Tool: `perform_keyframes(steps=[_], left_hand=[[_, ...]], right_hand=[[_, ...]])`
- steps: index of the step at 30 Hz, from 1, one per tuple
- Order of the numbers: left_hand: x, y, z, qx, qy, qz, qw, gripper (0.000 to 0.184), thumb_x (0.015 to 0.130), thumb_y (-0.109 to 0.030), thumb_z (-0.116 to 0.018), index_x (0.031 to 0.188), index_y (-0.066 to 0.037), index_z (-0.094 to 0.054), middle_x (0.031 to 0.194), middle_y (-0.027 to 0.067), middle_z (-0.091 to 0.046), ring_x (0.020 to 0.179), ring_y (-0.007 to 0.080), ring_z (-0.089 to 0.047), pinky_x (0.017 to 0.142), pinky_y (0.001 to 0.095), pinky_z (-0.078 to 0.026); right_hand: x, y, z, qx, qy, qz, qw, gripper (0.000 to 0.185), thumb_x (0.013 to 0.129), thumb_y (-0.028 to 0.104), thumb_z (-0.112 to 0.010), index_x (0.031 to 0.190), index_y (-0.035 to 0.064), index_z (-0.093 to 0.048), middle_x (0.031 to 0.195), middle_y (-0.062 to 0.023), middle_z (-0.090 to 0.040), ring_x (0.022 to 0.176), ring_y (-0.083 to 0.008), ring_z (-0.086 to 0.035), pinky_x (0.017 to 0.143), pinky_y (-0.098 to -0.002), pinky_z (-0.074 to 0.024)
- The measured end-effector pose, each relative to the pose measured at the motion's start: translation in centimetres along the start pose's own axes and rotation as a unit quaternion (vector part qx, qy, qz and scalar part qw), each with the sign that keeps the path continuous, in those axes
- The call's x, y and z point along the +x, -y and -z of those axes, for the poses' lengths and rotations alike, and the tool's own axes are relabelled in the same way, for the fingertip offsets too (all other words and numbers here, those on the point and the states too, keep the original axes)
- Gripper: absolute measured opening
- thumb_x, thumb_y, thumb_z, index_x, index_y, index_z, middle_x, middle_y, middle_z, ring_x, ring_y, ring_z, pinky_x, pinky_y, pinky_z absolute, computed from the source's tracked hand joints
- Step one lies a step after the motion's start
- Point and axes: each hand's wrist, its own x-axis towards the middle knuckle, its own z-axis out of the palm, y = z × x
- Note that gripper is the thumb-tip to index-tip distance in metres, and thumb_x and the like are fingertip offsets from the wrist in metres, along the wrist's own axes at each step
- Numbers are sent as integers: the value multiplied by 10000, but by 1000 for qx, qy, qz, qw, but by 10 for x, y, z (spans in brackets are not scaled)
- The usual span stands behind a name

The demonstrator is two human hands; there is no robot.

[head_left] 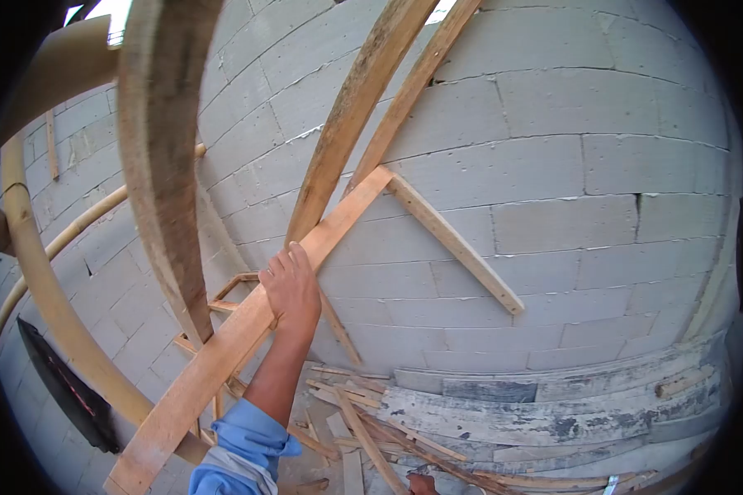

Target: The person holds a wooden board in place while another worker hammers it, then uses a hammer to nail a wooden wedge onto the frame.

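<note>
In the head view, the left hand (292, 287) is clamping its grip on a wooden plank (202, 386) that is slanting from below-left of the grip to above-right. Two timbers (353, 124) are rising above the grip before a block wall (553, 194); the right hand (422, 484) is barely showing below-right, its state I cannot tell.

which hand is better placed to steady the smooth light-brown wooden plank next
Left, I'd judge: the left hand already grips the plank, while what seems the right hand shows only at the bottom edge, apart from it.
</note>
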Motion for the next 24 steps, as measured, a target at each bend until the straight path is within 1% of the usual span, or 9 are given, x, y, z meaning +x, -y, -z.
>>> perform_keyframes(steps=[3, 5, 7, 9, 12, 15, 21, 22, 24], left_hand=[[4, -1, -7, 16, 2, 1, 1000, 512, 912, -207, -638, 1395, -80, -528, 1065, 58, -591, 989, 197, -571, 808, 385, -417], [8, -4, -7, 20, 14, 13, 1000, 544, 890, -227, -682, 1394, -90, -531, 1082, 59, -590, 1015, 200, -573, 824, 391, -418], [4, -9, -2, 2, 41, 26, 999, 585, 866, -250, -725, 1396, -97, -530, 1094, 61, -588, 1039, 208, -573, 842, 397, -420], [11, -10, 5, -28, 64, 38, 997, 634, 841, -278, -768, 1400, -102, -526, 1101, 65, -584, 1064, 221, -572, 864, 402, -420], [11, -9, 15, -60, 89, 50, 993, 758, 784, -359, -827, 1414, -87, -506, 1123, 92, -581, 1101, 265, -565, 907, 414, -405], [15, -16, 14, -88, 54, 67, 992, 806, 743, -407, -848, 1395, -65, -522, 1147, 114, -576, 1101, 292, -555, 928, 420, -397], [24, -20, 14, -126, 38, 109, 985, 741, 699, -397, -856, 1304, -57, -598, 1095, 127, -579, 1045, 309, -556, 912, 433, -414], [25, -19, 14, -129, 42, 112, 984, 737, 690, -394, -857, 1295, -57, -604, 1085, 128, -580, 1034, 312, -556, 902, 435, -416], [26, -17, 12, -138, 47, 126, 981, 728, 673, -386, -860, 1276, -58, -618, 1067, 130, -581, 1013, 317, -557, 881, 438, -420]], right_hand=[[-16, 89, 6, 143, 51, -129, 980, 446, 819, 339, -748, 965, -82, -717, 744, -165, -689, 567, -281, -644, 539, -439, -500], [-18, 136, 6, 243, 38, -43, 968, 216, 883, 203, -738, 892, 14, -632, 599, -65, -530, 463, -179, -509, 424, -401, -404], [-18, 177, 17, 176, -6, 90, 980, 295, 845, 218, -708, 985, -41, -689, 616, -94, -608, 448, -215, -558, 442, -396, -438], [11, 192, 36, 124, 80, 33, 988, 392, 851, 254, -693, 1118, -32, -676, 785, -161, -698, 625, -283, -677, 566, -422, -516], [47, 201, 63, -46, -43, 276, 959, 473, 863, 325, -688, 1187, -19, -666, 969, -220, -729, 890, -366, -720, 772, -447, -545], [73, 224, 103, -80, 39, 80, 993, 545, 871, 399, -688, 1203, -32, -663, 1026, -249, -721, 1042, -421, -682, 913, -454, -508], [108, 362, 165, -74, -84, 269, 957, 444, 957, 412, -638, 1069, -18, -644, 949, -241, -697, 920, -440, -667, 826, -466, -511], [93, 419, 176, -8, -112, 344, 932, 322, 987, 331, -627, 969, 10, -607, 794, -114, -620, 742, -260, -602, 716, -420, -484], [86, 509, 197, 66, -111, 395, 910, 298, 1043, 337, -559, 948, 55, -568, 712, -22, -533, 643, -141, -514, 613, -342, -444]])
